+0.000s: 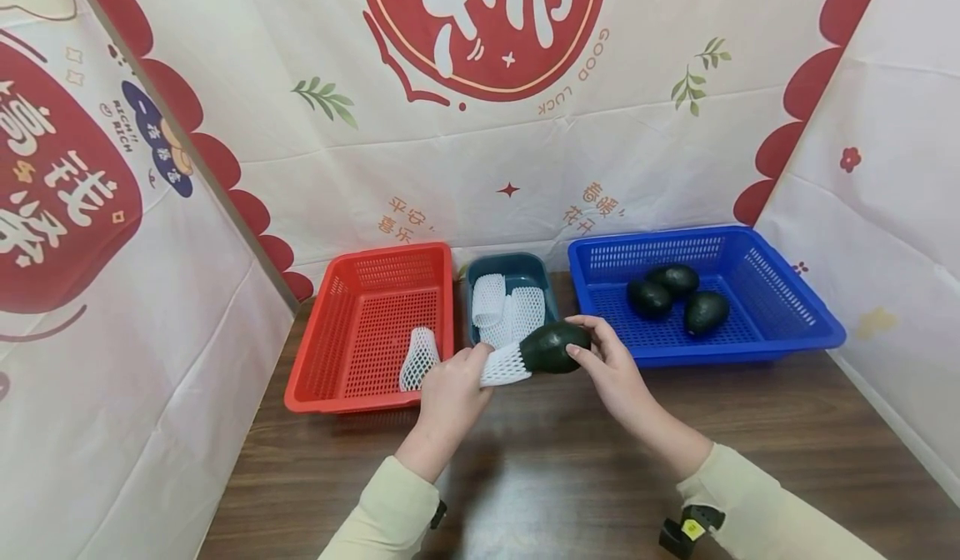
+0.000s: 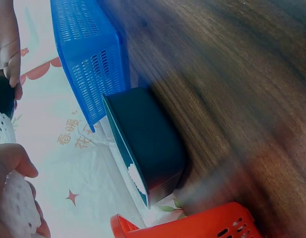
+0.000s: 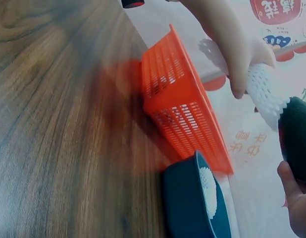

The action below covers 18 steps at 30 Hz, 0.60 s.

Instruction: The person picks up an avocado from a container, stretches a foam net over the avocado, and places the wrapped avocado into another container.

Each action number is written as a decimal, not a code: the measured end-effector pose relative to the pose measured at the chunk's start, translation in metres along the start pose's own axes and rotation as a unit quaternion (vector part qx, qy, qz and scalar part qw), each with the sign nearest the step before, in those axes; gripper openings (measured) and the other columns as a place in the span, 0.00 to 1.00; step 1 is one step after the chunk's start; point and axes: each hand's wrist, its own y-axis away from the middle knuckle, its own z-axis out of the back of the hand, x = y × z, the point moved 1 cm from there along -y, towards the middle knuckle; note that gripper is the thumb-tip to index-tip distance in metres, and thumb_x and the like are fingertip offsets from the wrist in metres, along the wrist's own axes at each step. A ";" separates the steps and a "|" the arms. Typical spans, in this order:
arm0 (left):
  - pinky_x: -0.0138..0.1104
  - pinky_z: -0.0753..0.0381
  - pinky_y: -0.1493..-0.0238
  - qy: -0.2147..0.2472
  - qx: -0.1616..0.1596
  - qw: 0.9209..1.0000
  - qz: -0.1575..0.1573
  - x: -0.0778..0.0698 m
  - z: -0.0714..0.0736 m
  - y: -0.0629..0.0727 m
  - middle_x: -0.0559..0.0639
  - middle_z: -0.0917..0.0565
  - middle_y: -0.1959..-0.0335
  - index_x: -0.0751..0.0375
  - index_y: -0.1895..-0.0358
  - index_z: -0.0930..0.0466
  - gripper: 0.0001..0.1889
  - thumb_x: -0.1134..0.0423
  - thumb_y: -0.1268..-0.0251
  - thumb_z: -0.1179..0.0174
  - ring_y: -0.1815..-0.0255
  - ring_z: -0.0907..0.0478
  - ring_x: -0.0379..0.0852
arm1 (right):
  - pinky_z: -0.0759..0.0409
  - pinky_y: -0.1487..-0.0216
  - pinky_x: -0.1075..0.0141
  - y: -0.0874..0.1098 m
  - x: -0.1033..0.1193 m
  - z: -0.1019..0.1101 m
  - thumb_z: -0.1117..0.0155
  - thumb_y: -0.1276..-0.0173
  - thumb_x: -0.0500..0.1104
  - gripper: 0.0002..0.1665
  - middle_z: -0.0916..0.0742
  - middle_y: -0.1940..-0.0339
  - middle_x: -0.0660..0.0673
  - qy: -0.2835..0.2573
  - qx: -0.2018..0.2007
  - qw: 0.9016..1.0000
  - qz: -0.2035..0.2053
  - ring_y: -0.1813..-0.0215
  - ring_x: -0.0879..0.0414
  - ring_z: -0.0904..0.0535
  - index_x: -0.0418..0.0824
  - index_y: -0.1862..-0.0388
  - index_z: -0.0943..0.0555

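My left hand (image 1: pixel 453 393) grips a white foam mesh sleeve (image 1: pixel 506 366) in front of the small teal bin. The sleeve's open end covers the left tip of a dark green avocado (image 1: pixel 553 347). At the avocado's other end, my right hand (image 1: pixel 611 368) holds it between thumb and fingers. In the left wrist view the left fingers (image 2: pixel 17 161) curl round the sleeve. The right wrist view shows the sleeve (image 3: pixel 265 94) meeting the avocado (image 3: pixel 296 139), whose far side is cut off by the frame.
A red basket (image 1: pixel 300 377) at left contains one object in a white mesh sleeve (image 1: pixel 420 358). Several loose sleeves (image 1: pixel 489 300) lie in the teal bin (image 1: pixel 551 297). The blue basket (image 1: pixel 795 331) at right contains three avocados (image 1: pixel 706 312). Printed cloth walls surround the wooden table (image 1: pixel 525 477).
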 end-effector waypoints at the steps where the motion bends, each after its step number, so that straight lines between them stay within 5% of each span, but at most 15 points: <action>1: 0.35 0.27 0.85 0.001 0.000 1.000 -0.001 0.000 0.000 0.000 0.47 0.17 0.75 0.53 0.61 0.19 0.05 0.60 0.39 0.35 0.82 0.23 0.42 | 0.25 0.48 0.74 0.000 0.000 -0.001 0.45 0.26 0.38 0.21 0.26 0.39 0.36 -0.002 0.003 1.000 -0.002 0.43 0.58 0.25 0.34 0.37 0.32; 18: 0.36 0.25 0.84 -0.008 0.006 1.000 0.011 -0.005 0.001 -0.002 0.48 0.18 0.77 0.57 0.59 0.19 0.07 0.63 0.39 0.35 0.82 0.22 0.44 | 0.23 0.50 0.69 0.003 0.006 -0.019 0.35 0.31 0.45 0.24 0.20 0.45 0.42 0.056 0.035 0.998 -0.004 0.46 0.50 0.25 0.41 0.38 0.26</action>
